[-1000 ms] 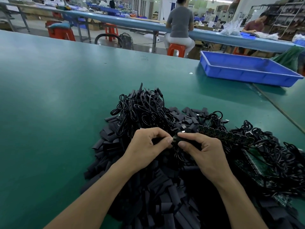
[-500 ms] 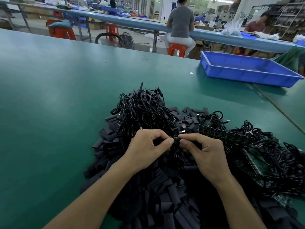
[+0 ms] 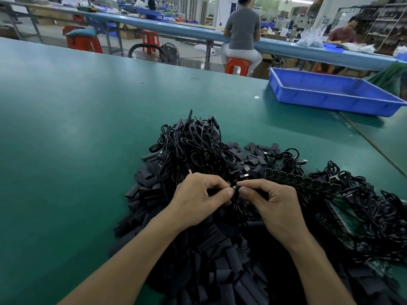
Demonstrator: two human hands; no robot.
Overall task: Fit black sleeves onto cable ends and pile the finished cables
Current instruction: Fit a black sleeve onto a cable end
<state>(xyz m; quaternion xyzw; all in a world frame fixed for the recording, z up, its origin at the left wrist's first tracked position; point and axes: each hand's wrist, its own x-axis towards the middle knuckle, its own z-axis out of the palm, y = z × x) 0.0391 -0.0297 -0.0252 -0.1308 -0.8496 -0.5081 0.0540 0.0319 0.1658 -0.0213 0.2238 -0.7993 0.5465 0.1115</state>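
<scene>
- Green matting covers the wide work table point(image 3: 77, 128) in the head view; it runs from the near edge to the far side of the hall.
- Beyond it stands a long blue bench point(image 3: 176, 29), where a person in a grey top point(image 3: 242, 29) sits on an orange stool point(image 3: 236, 64) with the back to me.
- On the far right of the table lies a blue tray point(image 3: 330, 104).
- Near the middle I see a heap of flat black sleeves point(image 3: 220, 271), which spreads toward the near edge under both forearms.
- On the far side of this heap rests a pile of coiled black cables point(image 3: 193, 148).
- A second tangle of cables point(image 3: 363, 205) lies on the right, partly over a dark green board point(image 3: 301, 181).
- My left hand point(image 3: 198, 199) and right hand point(image 3: 273, 205) meet above the heap, with the fingertips almost touching.
- Both hands have curled fingers and pinch one cable end point(image 3: 235, 187) between thumb and forefinger.
- Thin loops of this cable hang just below the fingertips.
- I cannot tell whether a sleeve is already on the end; the fingers hide it.
</scene>
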